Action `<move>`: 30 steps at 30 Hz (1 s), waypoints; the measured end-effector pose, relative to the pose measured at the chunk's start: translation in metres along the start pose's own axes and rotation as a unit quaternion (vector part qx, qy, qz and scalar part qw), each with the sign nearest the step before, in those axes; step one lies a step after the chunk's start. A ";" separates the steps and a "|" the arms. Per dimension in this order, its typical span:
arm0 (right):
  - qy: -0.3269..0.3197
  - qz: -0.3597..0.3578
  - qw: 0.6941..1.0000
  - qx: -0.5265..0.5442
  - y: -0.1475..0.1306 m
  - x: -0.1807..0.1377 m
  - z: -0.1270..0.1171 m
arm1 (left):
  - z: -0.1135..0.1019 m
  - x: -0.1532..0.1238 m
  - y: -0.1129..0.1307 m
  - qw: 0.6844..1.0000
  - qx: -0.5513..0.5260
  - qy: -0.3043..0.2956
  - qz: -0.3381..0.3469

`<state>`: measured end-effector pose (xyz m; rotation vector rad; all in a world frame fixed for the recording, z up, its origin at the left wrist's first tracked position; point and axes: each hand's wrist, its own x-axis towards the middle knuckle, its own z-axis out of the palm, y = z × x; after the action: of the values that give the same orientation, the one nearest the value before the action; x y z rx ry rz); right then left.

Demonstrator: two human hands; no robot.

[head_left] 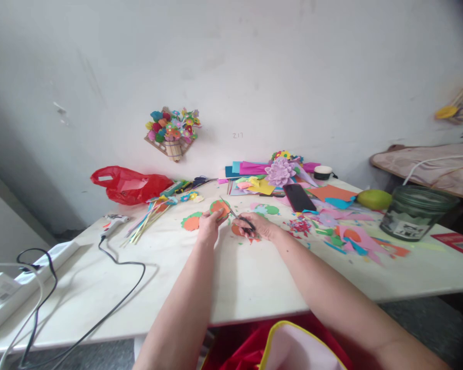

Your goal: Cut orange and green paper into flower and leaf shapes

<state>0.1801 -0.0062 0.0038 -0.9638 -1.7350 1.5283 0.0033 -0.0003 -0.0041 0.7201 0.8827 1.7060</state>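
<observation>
My left hand (211, 223) pinches a piece of orange craft paper (220, 206) above the table's middle. Dark-handled scissors (245, 222) are in my right hand (259, 228), their blades pointing up and left to the orange piece. A scalloped green disc with an orange centre (192, 221) lies just left of my left hand. Another green scalloped disc shows partly behind the orange piece. Under my right hand, an orange round piece (237, 230) is half covered. A green scalloped piece (272, 209) rests beyond that hand.
Colourful scraps (355, 239) and a black phone (299, 198) lie to the right, near a glass jar (416, 213) and a yellow-green fruit (374, 199). On the left are a glue gun (114, 224), its cord, a power strip (50, 262), thin sticks (141, 226) and a red bag (129, 186).
</observation>
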 end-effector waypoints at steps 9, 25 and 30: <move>0.004 0.005 1.000 0.001 -0.002 -0.001 0.003 | -0.001 0.002 -0.002 1.000 0.000 -0.004 0.002; -0.004 0.009 1.000 -0.015 -0.005 -0.004 0.003 | -0.002 0.001 -0.001 1.000 0.005 -0.004 -0.004; -0.009 0.006 1.000 -0.019 -0.006 -0.006 0.003 | -0.003 0.002 -0.001 1.000 0.007 -0.004 -0.007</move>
<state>0.1802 -0.0131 0.0095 -0.9849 -1.7800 1.5203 0.0007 0.0015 -0.0063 0.7289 0.8931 1.6847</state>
